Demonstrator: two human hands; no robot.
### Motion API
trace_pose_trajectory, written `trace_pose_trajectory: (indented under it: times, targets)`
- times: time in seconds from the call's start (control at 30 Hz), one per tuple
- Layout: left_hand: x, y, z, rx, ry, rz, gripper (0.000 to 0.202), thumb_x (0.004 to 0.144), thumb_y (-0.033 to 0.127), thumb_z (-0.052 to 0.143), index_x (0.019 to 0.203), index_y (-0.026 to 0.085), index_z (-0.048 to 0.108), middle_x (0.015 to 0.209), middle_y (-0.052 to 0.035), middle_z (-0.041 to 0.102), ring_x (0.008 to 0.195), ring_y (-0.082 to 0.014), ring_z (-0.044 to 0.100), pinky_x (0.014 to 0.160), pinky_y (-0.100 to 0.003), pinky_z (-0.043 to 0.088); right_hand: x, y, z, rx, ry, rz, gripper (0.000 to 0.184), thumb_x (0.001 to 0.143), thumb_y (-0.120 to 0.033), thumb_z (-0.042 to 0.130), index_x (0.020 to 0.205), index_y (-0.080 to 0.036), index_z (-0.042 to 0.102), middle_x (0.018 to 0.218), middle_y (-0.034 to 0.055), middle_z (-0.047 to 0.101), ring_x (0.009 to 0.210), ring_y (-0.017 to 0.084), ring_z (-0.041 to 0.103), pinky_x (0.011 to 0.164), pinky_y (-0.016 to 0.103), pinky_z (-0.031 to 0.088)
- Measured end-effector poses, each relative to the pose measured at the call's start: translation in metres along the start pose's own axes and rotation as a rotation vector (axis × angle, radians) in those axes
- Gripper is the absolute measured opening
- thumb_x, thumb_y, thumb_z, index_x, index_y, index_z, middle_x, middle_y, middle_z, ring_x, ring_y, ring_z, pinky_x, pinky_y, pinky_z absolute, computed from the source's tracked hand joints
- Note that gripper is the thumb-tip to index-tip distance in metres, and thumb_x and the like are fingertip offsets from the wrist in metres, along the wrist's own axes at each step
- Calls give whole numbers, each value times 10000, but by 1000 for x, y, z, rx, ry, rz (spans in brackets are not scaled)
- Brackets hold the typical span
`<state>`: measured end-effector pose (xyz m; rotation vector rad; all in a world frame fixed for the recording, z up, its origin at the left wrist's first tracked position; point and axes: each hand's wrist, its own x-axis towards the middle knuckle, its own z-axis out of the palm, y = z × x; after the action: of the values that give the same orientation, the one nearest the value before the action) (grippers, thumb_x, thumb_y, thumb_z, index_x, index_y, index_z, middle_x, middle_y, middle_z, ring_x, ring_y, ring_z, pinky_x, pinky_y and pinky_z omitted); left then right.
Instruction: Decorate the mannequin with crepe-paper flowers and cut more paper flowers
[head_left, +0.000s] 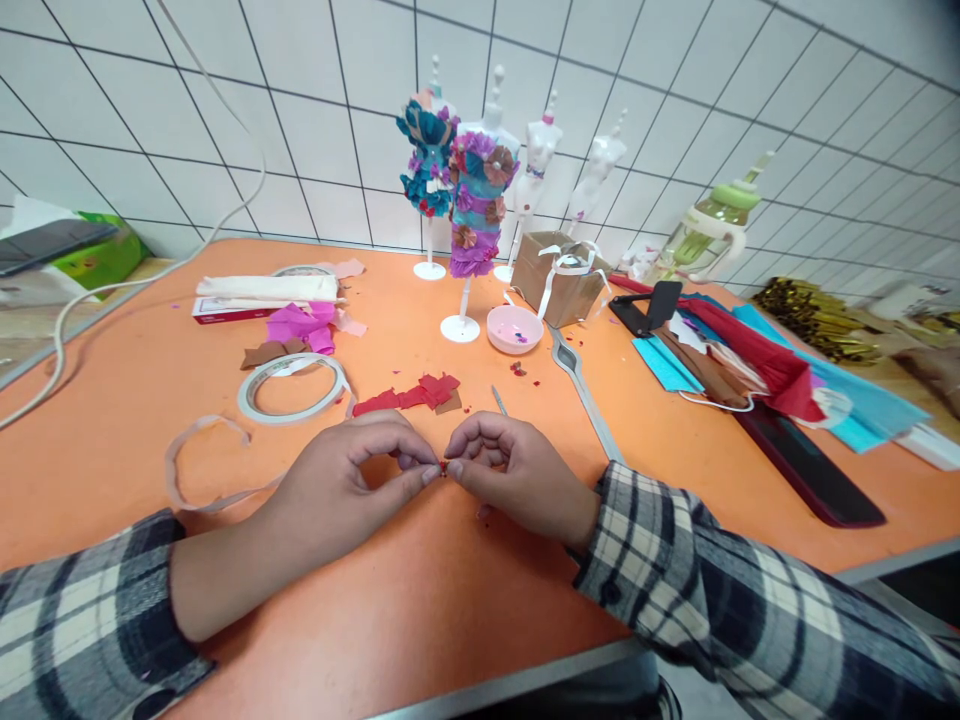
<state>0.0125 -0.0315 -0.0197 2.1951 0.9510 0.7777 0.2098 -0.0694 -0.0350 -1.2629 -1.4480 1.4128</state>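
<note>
My left hand point(352, 478) and my right hand point(511, 470) meet fingertip to fingertip low over the orange table point(420, 610). Both pinch one tiny red scrap of paper point(444, 467) between thumb and forefinger. Just beyond my hands lie red and brown paper pieces point(411, 394) and a thin metal tool point(499, 401). A roll of double-sided tape point(294, 388) lies to the left, with a loose strip of its backing point(196, 462) curling nearer my left arm.
Small white mannequins stand at the back, two dressed in paper flowers point(474, 200) point(428, 155). Nearby are a pink bowl point(514, 329), a brown box point(561, 277), pink paper point(304, 324), a phone stand point(648, 308), crepe paper sheets point(757, 365) and a green bottle point(712, 225).
</note>
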Motion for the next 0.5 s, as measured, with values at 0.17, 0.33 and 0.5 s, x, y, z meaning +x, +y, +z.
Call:
trace_pose_trajectory:
  times: [0.17, 0.33, 0.5]
  targets:
    - [0, -1, 0, -3, -18, 14, 155, 843, 280, 632, 740, 210, 725, 701, 4, 706, 644, -142, 648, 635, -234, 509, -1, 0, 0, -182, 69, -134, 67, 771, -209, 682, 825, -177, 659, 646, -63, 513, 540, 58, 397, 509, 196, 341]
    - [0, 0, 0, -19, -33, 30, 163, 849, 263, 606, 752, 211, 726, 707, 3, 712, 646, -139, 651, 639, -229, 511, -1, -1, 0, -147, 43, -110, 40, 760, -194, 665, 769, -178, 630, 626, -67, 513, 510, 56, 348, 483, 210, 281]
    - [-1, -4, 1, -28, -29, 6, 156, 859, 263, 602, 766, 211, 715, 749, -5, 721, 685, -148, 659, 669, -240, 521, -1, -1, -2, -111, 38, -76, 67, 767, -226, 673, 774, -179, 625, 593, -75, 484, 489, 57, 325, 467, 218, 250]
